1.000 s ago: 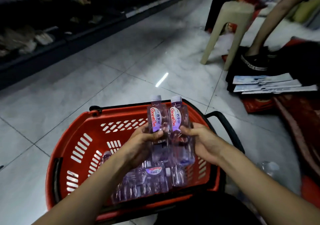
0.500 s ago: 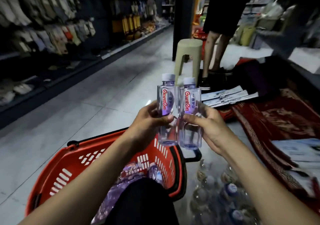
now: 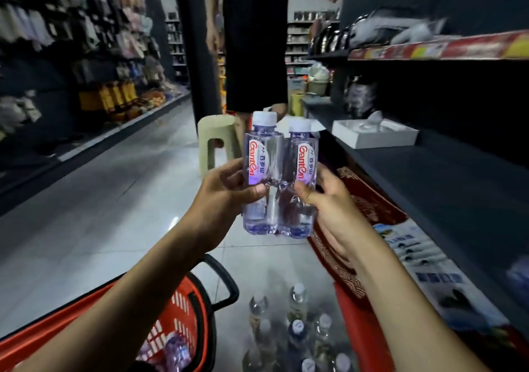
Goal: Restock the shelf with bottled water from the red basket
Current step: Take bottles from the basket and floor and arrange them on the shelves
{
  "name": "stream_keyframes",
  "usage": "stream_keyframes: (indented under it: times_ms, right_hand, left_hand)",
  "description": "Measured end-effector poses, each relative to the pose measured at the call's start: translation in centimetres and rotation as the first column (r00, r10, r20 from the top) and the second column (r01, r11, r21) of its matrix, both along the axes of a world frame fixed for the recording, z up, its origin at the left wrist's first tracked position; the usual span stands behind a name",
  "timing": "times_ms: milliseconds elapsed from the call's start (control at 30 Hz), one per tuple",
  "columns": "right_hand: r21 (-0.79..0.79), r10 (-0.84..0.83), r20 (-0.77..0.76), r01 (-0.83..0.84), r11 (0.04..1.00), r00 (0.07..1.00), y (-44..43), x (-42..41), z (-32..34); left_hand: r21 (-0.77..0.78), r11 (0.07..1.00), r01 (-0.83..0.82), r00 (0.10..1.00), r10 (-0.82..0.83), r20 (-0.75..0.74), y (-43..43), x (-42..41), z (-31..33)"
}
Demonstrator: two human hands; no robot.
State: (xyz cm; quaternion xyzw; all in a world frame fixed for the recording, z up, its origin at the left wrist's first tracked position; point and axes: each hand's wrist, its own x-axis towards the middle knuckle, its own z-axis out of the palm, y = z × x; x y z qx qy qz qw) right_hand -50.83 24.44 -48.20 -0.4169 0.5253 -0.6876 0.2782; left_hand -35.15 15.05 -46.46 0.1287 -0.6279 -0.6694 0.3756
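Two clear water bottles with white caps and red-lettered labels stand upright side by side in mid-air at the centre of the head view. My left hand (image 3: 229, 191) grips the left bottle (image 3: 261, 171) and my right hand (image 3: 329, 199) grips the right bottle (image 3: 300, 176). The red basket (image 3: 183, 311) with black handles sits low at the left, below my left forearm, with more bottles inside. The dark shelf (image 3: 429, 176) runs along the right, beside and just beyond the bottles.
Several other bottles (image 3: 297, 328) stand on the floor between basket and shelf. A white box (image 3: 375, 136) lies on the shelf. A person (image 3: 254, 42) stands ahead by a beige stool (image 3: 214, 139). Red mats (image 3: 372, 208) and printed sheets (image 3: 423, 260) lie along the shelf base.
Both hands have lifted the two bottles out of the basket and carried them up and to the right, toward the shelf. The view has risen from the basket to the aisle.
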Motion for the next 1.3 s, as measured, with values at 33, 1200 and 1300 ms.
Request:
stream_keyframes:
  times_ms: [33,1200,1300]
  right_hand:
    - [0.003,-0.039,-0.011,0.039,0.999,0.999,1.2,-0.7,0.1]
    - [0.185,-0.875,-0.212,0.897,0.401,0.434,11.0,-20.4,-7.0]
    - [0.206,-0.871,-0.229,0.896,0.394,0.435,11.1,-20.8,-7.1]
  left_hand:
    - [-0.002,1.000,0.023,1.000,-0.023,0.010,0.7,-1.0,0.1]
    - [0.078,0.821,0.565,0.825,-0.565,-0.029,6.7,-37.4,-10.6]
    - [0.105,0.798,0.594,0.804,-0.592,-0.055,6.8,-38.6,-10.8]
